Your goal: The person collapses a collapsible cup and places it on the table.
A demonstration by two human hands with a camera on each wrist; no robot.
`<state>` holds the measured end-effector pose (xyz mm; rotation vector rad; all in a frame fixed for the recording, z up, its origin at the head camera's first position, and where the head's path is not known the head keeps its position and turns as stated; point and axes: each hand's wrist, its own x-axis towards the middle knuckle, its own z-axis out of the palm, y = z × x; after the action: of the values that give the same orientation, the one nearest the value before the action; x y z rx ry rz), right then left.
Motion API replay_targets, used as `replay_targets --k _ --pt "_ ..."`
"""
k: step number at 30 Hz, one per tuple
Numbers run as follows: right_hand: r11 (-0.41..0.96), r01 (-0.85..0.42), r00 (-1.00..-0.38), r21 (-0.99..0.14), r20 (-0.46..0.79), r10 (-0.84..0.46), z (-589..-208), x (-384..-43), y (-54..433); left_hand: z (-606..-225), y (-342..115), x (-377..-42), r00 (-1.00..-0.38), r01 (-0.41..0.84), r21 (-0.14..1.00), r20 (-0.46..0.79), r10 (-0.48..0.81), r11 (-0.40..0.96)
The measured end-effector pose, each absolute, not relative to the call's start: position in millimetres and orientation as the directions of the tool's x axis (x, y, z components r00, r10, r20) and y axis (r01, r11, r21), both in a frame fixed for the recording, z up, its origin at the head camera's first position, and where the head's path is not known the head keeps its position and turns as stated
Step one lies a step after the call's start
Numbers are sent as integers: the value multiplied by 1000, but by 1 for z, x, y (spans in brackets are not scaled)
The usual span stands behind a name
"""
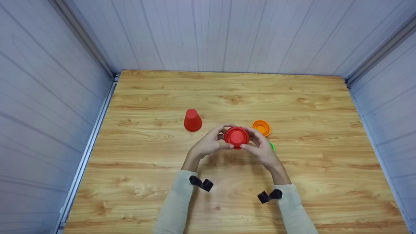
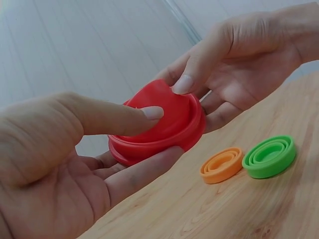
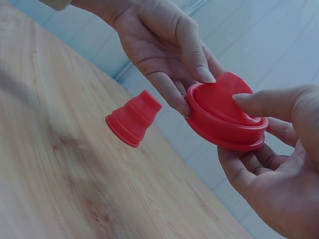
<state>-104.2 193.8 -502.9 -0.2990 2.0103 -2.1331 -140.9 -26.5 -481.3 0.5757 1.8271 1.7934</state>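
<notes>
Both hands hold a red collapsible cup (image 1: pixel 237 137) between them above the wooden table, its base turned up and partly folded into its rings. My left hand (image 1: pixel 209 143) grips one side, thumb on the base and fingers beneath the rim. From the other side my right hand (image 1: pixel 262 150) grips it the same way. In the left wrist view both thumbs press on the tilted base of the cup (image 2: pixel 164 112). A second red collapsible cup (image 1: pixel 192 121) stands extended and upside down, left of the hands and farther back.
Beyond the right hand lies an orange collapsed cup (image 1: pixel 261 128). Beside it sits a green collapsed cup (image 2: pixel 269 157), mostly covered by the right hand in the head view. White panel walls (image 1: pixel 208 35) border the wooden table (image 1: pixel 156 195) at the back and sides.
</notes>
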Motion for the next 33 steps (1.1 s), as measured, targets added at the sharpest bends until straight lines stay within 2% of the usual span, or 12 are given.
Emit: replay_targets --k 4,18,33 --pt "-58 -3 -967 -998 18 -253 -503 -105 191 -496 -23 -145 -796 -40 997 -71 601 65" --pt "-74 -9 -982 -997 23 -187 -501 -105 180 -495 -18 -143 -849 -34 994 -83 522 102" --pt "-17 -34 -995 -999 35 -94 -508 -107 171 -496 -11 -142 -904 -4 985 -78 420 174"
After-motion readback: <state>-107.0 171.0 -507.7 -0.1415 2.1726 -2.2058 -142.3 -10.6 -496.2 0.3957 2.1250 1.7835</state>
